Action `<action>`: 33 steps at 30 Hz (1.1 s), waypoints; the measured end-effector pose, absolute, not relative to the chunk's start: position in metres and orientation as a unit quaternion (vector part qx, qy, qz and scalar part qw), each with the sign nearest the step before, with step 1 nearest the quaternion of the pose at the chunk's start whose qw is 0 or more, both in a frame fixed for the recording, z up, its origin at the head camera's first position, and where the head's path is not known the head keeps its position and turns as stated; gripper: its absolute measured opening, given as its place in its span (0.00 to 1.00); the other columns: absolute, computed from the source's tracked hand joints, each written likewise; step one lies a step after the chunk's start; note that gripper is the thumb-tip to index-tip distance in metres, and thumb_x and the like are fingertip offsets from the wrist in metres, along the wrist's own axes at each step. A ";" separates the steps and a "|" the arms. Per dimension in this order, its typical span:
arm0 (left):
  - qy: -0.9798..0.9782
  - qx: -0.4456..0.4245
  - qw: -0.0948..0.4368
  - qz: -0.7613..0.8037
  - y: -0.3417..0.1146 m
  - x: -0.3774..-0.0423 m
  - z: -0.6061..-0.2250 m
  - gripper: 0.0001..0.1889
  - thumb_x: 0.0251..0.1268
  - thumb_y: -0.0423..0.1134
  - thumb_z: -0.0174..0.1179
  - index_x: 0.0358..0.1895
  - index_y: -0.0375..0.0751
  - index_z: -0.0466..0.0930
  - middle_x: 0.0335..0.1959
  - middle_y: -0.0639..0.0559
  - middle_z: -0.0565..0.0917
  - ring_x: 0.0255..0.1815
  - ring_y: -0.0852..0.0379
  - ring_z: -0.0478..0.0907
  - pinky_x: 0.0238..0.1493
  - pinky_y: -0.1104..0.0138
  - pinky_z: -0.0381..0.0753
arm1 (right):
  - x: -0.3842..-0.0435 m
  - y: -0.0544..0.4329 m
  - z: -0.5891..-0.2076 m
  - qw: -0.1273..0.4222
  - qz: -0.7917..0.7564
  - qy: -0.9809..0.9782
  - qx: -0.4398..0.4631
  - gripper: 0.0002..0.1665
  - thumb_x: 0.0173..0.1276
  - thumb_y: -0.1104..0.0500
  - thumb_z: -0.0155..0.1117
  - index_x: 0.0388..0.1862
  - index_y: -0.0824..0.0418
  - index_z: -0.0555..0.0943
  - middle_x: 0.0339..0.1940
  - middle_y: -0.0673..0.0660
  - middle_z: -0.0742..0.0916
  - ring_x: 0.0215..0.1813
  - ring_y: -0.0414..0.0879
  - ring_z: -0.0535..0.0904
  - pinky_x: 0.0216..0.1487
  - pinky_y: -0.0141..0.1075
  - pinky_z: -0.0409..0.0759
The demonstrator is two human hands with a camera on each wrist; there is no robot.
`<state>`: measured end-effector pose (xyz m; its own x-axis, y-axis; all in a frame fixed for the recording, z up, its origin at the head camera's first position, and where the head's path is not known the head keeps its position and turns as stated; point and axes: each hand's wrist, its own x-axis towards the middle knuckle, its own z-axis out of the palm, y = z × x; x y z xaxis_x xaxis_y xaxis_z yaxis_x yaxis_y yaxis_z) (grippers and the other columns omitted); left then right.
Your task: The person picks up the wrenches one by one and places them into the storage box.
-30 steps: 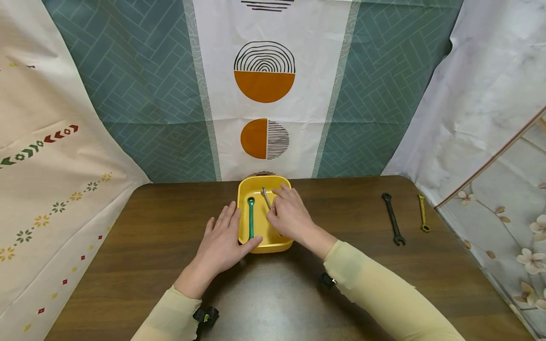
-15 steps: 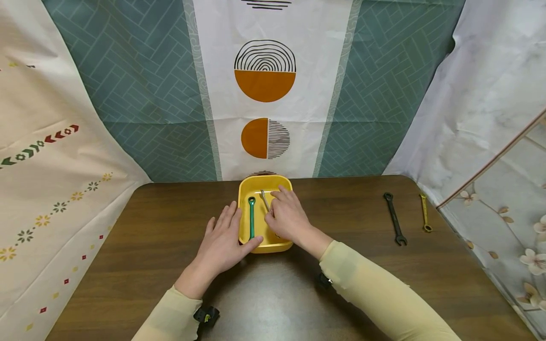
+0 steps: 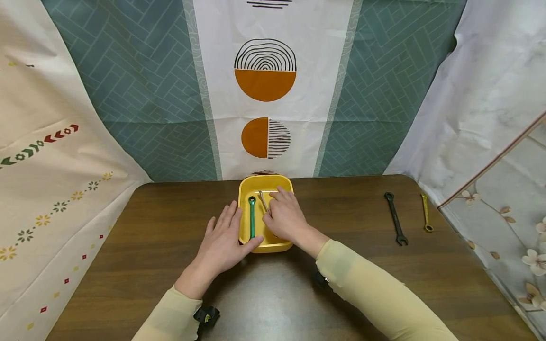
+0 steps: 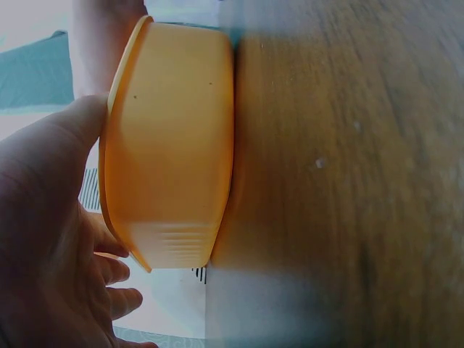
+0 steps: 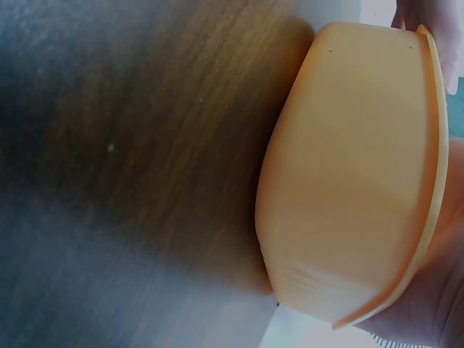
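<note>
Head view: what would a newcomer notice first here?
Probably the bright yellow tray at the far edge of the table, with a green wrench inside. Next, the big orange half-circle on the cloth behind it. Then the black wrench and yellow wrench, apart on the right.

The right fingers (image 3: 277,208) hide part of the silver wrench (image 3: 263,201).

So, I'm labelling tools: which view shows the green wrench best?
The head view, looking into the yellow tray where the green wrench lies. Both wrist views face the tray's outside and show none of it.
</note>
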<state>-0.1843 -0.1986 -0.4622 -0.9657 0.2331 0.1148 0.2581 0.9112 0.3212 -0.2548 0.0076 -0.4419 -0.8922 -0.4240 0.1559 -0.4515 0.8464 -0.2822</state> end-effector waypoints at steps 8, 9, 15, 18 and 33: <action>-0.977 -0.126 0.038 -0.170 -0.199 -0.184 -0.462 0.60 0.73 0.77 0.59 0.88 0.29 0.55 0.91 0.35 0.50 0.91 0.35 0.49 0.83 0.30 0.52 | -0.256 0.004 -0.443 0.044 0.133 -0.963 0.230 0.18 0.80 0.56 0.63 0.26 0.58 0.81 0.76 0.63 0.82 0.88 0.63 0.62 0.87 0.63 0.53; -0.977 -0.126 0.039 -0.169 -0.199 -0.184 -0.462 0.60 0.73 0.77 0.59 0.88 0.30 0.54 0.91 0.35 0.50 0.91 0.35 0.49 0.83 0.30 0.52 | -0.256 0.003 -0.443 0.043 0.129 -0.964 0.230 0.17 0.80 0.55 0.63 0.27 0.58 0.82 0.76 0.63 0.82 0.88 0.62 0.61 0.87 0.63 0.52; -0.976 -0.128 0.039 -0.171 -0.199 -0.184 -0.462 0.59 0.73 0.76 0.59 0.88 0.30 0.55 0.91 0.35 0.50 0.91 0.35 0.49 0.82 0.30 0.52 | -0.258 0.000 -0.444 0.035 0.103 -0.969 0.224 0.15 0.81 0.54 0.63 0.36 0.61 0.87 0.77 0.62 0.81 0.88 0.62 0.61 0.87 0.62 0.52; -0.976 -0.128 0.038 -0.172 -0.199 -0.184 -0.462 0.59 0.74 0.76 0.59 0.88 0.29 0.56 0.91 0.35 0.50 0.91 0.35 0.49 0.83 0.30 0.52 | -0.260 -0.002 -0.446 0.029 0.090 -0.971 0.221 0.15 0.81 0.53 0.63 0.39 0.62 0.89 0.77 0.61 0.81 0.88 0.61 0.61 0.87 0.61 0.52; -0.976 -0.128 0.035 -0.171 -0.199 -0.184 -0.461 0.59 0.74 0.76 0.58 0.88 0.29 0.55 0.91 0.35 0.50 0.91 0.35 0.48 0.83 0.31 0.51 | -0.264 -0.009 -0.448 0.001 0.034 -0.975 0.218 0.21 0.82 0.48 0.64 0.55 0.62 0.92 0.79 0.59 0.80 0.89 0.58 0.58 0.88 0.60 0.49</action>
